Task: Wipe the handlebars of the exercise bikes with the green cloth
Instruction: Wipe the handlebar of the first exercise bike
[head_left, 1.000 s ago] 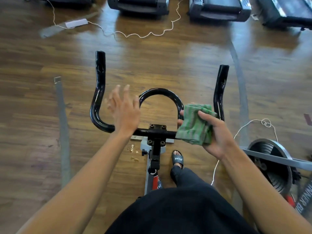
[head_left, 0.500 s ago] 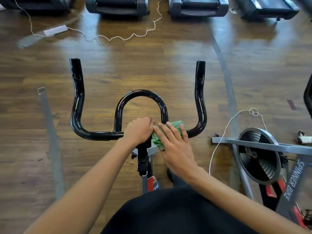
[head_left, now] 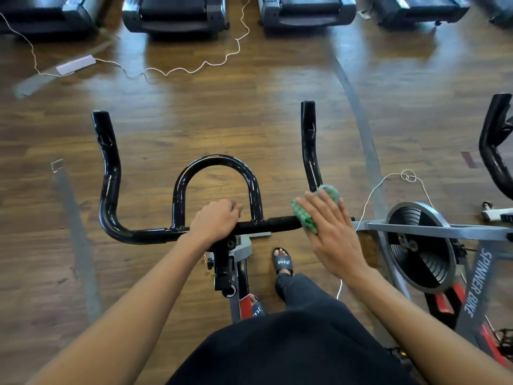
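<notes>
Head view, green cloth (head_left: 304,215) mostly hidden under right hand (head_left: 333,234), fingers flat, pressing it on right bend of handlebars (head_left: 110,190), left hand (head_left: 215,219) curled round their centre, second bike's flywheel (head_left: 419,245) right of right hand, treadmills (head_left: 175,12) cropped beyond.

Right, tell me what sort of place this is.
Most likely a gym: a row of treadmills along the far side, the black handlebars of an exercise bike, and a second bike marked SPINNER BIKE beside it.
</notes>
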The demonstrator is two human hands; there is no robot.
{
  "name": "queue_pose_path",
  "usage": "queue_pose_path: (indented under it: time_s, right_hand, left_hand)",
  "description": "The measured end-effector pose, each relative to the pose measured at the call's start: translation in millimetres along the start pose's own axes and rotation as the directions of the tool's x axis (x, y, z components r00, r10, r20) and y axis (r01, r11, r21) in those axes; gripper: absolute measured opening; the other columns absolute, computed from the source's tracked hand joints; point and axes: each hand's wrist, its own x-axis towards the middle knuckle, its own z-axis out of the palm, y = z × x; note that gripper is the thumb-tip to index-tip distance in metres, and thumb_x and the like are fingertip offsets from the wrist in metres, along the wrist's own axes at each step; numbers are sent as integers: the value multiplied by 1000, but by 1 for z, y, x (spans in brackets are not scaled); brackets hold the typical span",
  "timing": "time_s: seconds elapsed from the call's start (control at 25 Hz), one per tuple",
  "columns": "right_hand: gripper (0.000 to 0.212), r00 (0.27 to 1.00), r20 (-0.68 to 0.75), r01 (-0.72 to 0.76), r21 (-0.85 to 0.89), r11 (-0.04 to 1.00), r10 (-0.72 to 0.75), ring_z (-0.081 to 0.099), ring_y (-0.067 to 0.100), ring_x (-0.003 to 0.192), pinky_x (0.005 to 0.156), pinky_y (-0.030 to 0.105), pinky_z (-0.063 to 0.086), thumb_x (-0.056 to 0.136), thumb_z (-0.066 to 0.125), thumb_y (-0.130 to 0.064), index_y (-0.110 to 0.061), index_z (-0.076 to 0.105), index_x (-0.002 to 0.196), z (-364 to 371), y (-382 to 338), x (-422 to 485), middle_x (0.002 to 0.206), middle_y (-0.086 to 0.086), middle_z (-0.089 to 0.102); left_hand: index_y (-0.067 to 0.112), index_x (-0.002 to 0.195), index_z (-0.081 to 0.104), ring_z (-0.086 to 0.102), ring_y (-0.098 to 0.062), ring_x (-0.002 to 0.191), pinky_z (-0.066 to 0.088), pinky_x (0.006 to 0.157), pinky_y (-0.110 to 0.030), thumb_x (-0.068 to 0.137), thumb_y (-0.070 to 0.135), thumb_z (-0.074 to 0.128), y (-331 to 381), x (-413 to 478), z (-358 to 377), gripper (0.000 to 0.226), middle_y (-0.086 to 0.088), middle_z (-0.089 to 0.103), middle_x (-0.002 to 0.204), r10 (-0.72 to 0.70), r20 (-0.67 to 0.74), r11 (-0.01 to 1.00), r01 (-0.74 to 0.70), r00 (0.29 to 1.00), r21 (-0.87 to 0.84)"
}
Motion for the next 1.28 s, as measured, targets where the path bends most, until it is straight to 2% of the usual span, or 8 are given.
queue_pose_path:
  time_s: [0.08,0.16,0.36,0.56,0.68,0.88,1.08,1.28]
  right_hand:
    - [53,969,42,-245,255,935,242,10,10,152,124,49,12,104,41,-34,-38,26,154,-13,7,16,164,-13,15]
    - [55,952,113,-307,412,858,286,-2,9,152,120,45,12,105,40,-40,-44,16,155,-12,-3,20,164,-21,-4]
    - [64,970,142,-218,145,965,197,-27,10,148,124,43,-1,96,13,-65,-45,0,155,4,-3,22,159,-17,-30]
    - [67,966,231,-146,128,981,114,-23,22,150,124,45,1,99,21,-63,-40,-6,156,-12,19,91,158,-9,-36]
    - [69,965,245,-136,182,974,89,-27,16,148,122,42,-4,95,14,-69,-41,1,156,-16,20,78,158,-16,-34]
    - [54,989,150,-35,230,973,1,-26,18,149,122,57,11,104,16,-48,-36,17,157,-4,31,94,162,-15,-24]
    - [56,992,110,40,160,986,-58,-28,28,148,120,59,17,108,31,-32,-28,9,159,3,34,94,162,-4,-28]
    - [60,986,-24,166,88,982,-164,-23,38,148,121,59,1,107,40,-22,-15,12,159,6,43,131,163,8,-25]
  left_hand:
    - [16,99,64,65,-25,95,48,87,-38,106,47,30,9,2,-6,47,-5,70,97,-92,-38,970,81,995,-229]
    - [16,97,62,65,-27,97,48,93,-42,103,56,29,26,11,-10,53,-6,69,99,-169,-74,894,122,983,-431]
    - [8,132,38,67,-33,95,50,97,-52,102,54,33,84,43,7,55,-11,65,110,-395,-10,519,214,919,-828]
    - [16,108,39,70,-29,73,57,76,-50,102,54,29,92,37,25,40,-6,69,82,-468,-232,647,152,853,-747]
    - [15,106,41,70,-26,68,56,69,-43,104,50,29,96,35,21,37,-6,70,77,-485,-250,665,167,838,-728]
    - [17,102,39,70,-23,67,48,54,-28,105,48,30,102,32,16,32,-6,70,79,-507,-259,678,194,822,-709]
    - [17,103,41,70,-21,65,51,54,-28,105,47,31,103,33,16,32,-6,70,77,-501,-271,690,190,822,-699]
    - [16,105,46,68,-19,63,52,57,-31,104,48,32,101,34,17,35,-6,70,77,-506,-281,679,177,815,-712]
